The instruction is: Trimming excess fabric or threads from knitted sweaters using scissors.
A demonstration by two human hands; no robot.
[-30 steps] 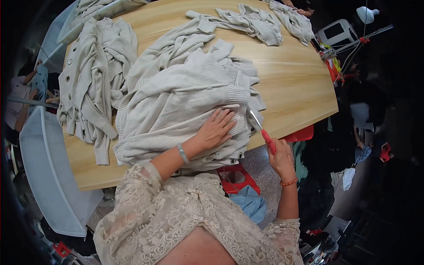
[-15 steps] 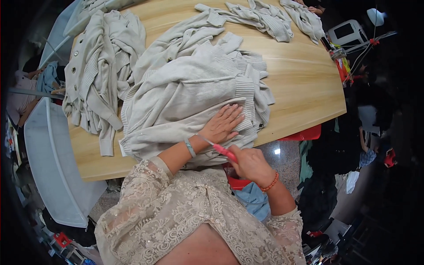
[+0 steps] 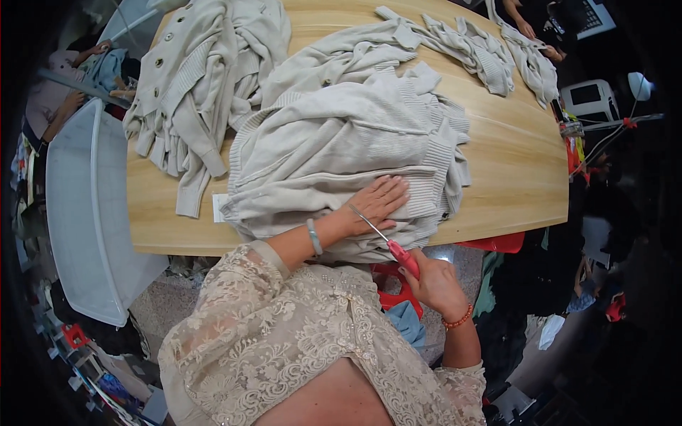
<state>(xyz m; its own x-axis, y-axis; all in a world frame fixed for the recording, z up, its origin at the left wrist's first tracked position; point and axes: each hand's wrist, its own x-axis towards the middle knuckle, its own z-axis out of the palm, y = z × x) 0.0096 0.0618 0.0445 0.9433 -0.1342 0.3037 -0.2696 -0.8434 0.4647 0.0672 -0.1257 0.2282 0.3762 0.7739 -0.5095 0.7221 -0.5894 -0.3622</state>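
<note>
Holding a red-handled tool point(image 3: 402, 257) beside a heap of pale knit garments point(image 3: 334, 153)

Left hand point(image 3: 376, 206): palm down on the near part of the heap, its fingers point(image 3: 392, 189) extended and slightly apart, grasping nothing that shows. Fabric lies beneath the fingers and stretches beyond them; the fingertips end just beside a ribbed band point(image 3: 440, 167) at the heap's right side. One pale bracelet point(image 3: 315, 238) on the wrist.

Right hand point(image 3: 435, 282): near the front edge, fingers curled closed around the red handle. The tool's thin metal shaft runs from these fingers toward the upper left, its bent tip seen across the back of the left hand; contact there cannot be told. One orange-red beaded bracelet point(image 3: 460, 317).

Heap: layered and loosely folded, at the near side of a wood-grain surface point(image 3: 522, 170), with part of it at the front edge. White tag point(image 3: 218, 208) at its left.

Also on the surface: buttoned knit garments point(image 3: 202, 85), left of the heap; a further knit piece point(image 3: 486, 60), toward the far right.

Adjacent: translucent plastic bin point(image 3: 74, 213), left; red stool point(image 3: 392, 280) and blue cloth point(image 3: 406, 321), below the front edge.
</note>
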